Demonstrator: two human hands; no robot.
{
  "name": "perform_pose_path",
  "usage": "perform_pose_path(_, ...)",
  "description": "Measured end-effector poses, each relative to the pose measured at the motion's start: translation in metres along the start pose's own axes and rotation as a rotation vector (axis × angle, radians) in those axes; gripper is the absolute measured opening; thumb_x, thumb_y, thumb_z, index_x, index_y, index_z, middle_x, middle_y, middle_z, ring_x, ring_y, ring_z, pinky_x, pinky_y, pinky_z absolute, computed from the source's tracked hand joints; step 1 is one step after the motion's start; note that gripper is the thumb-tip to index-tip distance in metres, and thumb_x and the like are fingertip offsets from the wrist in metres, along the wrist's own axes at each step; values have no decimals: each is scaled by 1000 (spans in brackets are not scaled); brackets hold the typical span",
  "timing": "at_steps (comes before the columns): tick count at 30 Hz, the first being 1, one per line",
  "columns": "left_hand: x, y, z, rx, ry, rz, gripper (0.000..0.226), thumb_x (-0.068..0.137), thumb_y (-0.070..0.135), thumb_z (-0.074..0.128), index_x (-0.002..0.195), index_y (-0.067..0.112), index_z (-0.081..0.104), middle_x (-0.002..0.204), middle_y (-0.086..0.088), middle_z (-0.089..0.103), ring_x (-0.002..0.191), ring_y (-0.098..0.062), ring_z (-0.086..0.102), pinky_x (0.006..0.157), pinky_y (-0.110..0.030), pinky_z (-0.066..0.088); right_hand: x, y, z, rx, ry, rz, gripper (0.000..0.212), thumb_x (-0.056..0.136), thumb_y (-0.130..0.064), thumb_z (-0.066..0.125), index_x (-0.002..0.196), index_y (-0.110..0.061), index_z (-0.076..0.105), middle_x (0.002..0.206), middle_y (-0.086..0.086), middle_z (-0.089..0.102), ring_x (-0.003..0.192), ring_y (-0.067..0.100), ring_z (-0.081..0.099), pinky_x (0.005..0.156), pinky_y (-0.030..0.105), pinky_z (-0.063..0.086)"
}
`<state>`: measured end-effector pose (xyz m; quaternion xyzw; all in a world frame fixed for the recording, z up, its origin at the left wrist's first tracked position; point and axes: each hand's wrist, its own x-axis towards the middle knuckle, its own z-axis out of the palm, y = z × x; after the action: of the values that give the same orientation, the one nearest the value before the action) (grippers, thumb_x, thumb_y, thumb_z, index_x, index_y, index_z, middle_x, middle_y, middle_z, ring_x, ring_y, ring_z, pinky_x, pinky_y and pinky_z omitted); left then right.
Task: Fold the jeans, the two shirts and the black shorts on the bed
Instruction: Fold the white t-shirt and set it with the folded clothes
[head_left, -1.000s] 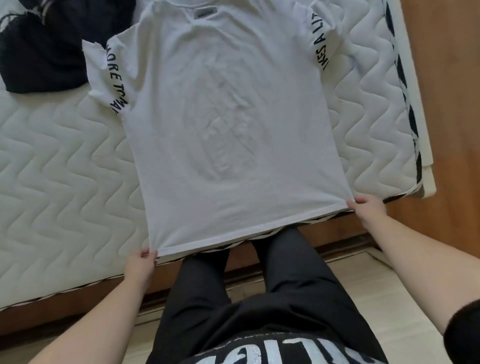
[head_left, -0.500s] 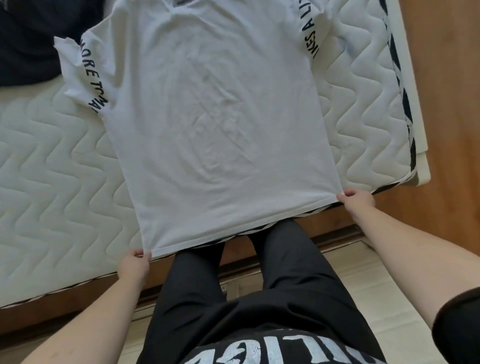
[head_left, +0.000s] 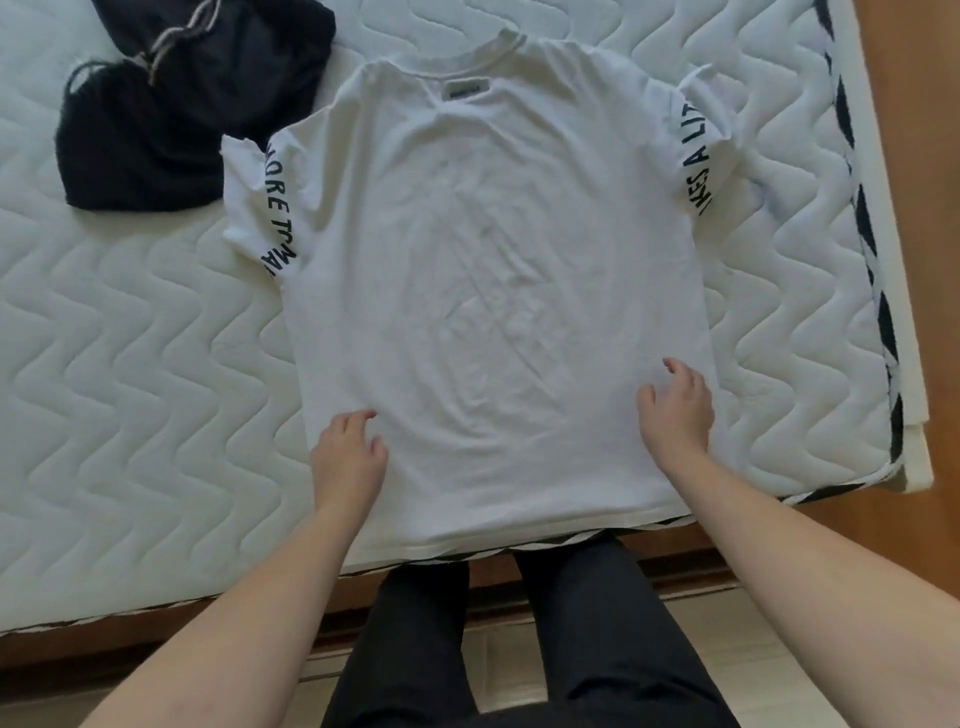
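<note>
A white T-shirt (head_left: 493, 270) with black lettering on both sleeves lies spread flat on the mattress, collar away from me and hem at the near edge. My left hand (head_left: 349, 457) rests on the shirt's lower left part with loosely bent fingers, holding nothing. My right hand (head_left: 675, 410) hovers or rests over the lower right part, fingers relaxed and spread. A dark bundled garment (head_left: 171, 104), likely the black shorts, sits at the far left beside the left sleeve.
The white quilted mattress (head_left: 130, 364) has a black-and-white trimmed border. Its right edge (head_left: 883, 312) meets a wooden floor. A wooden bed frame (head_left: 675, 551) runs along the near edge, with my dark-trousered legs (head_left: 519, 649) against it.
Both hands let go of the shirt's bottom corners and moved up onto its lower body. The shirt now lies flat, and the view tilted so the collar and dark garment show.
</note>
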<state>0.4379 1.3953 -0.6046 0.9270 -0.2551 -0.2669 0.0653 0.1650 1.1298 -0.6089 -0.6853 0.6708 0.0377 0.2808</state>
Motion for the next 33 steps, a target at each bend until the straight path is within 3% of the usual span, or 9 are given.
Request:
perform_pose_path(4, 39, 35, 0, 104, 7, 261, 56, 84, 8, 61, 139, 15, 52, 137, -11, 54, 125, -32, 52, 100, -46, 41, 11, -60, 31, -115, -110, -280, 61, 93, -27, 51, 148, -8, 34, 153, 13, 35, 140, 30, 32, 114, 41, 23)
perform_pose_path(7, 73, 58, -5, 120, -38, 301, 65, 94, 9, 44, 155, 22, 25, 159, -8, 29, 148, -24, 23, 116, -39, 19, 27, -106, 60, -203, -140, -453, 66, 95, -32, 49, 153, -12, 26, 160, 8, 23, 147, 26, 23, 117, 39, 17)
perform_pose_path(11, 124, 65, -14, 248, -101, 325, 61, 103, 26, 28, 158, 25, 0, 166, 2, -2, 152, -15, -5, 122, -36, 0, 46, -173, 95, -253, -163, -567, 69, 93, -42, 30, 156, -15, 18, 164, 4, 12, 150, 23, 13, 120, 38, 9)
perform_pose_path(16, 190, 45, -14, 264, -6, 364, 65, 95, 43, 14, 157, 26, 14, 165, 1, 10, 152, -16, 10, 120, -33, 0, 75, -234, 130, -260, -159, -646, 73, 90, -46, 20, 156, -14, 13, 164, 3, 9, 151, 17, 7, 119, 30, -1)
perform_pose_path(19, 213, 25, -13, 272, 61, 467, 59, 97, 41, 29, 154, 26, 29, 162, 1, 24, 148, -18, 25, 120, -34, 7, 97, -259, 148, -321, -84, -680, 77, 87, -49, 13, 156, -14, 14, 164, 3, 10, 151, 18, 8, 118, 29, -3)
perform_pose_path(22, 220, 14, -4, 238, 145, 537, 60, 93, 34, 41, 152, 26, 36, 161, 0, 28, 148, -17, 26, 121, -39, 20, 112, -289, 163, -347, -7, -709, 73, 91, -45, 19, 155, -11, 20, 163, 6, 15, 150, 21, 14, 117, 27, -6)
perform_pose_path(26, 225, 10, 3, 249, 224, 588, 65, 88, 32, 45, 152, 26, 36, 160, -1, 28, 149, -17, 25, 120, -40, 23, 132, -341, 181, -399, 23, -823, 70, 95, -46, 14, 156, -13, 8, 165, 3, 4, 151, 17, 3, 115, 27, -16)
perform_pose_path(33, 227, 8, 5, 300, 251, 593, 70, 86, 34, 46, 153, 26, 32, 161, -1, 26, 149, -18, 25, 121, -39, 19, 160, -406, 193, -434, 15, -887, 66, 103, -45, 25, 157, -13, 5, 165, 1, 1, 151, 13, -1, 120, 33, -9)
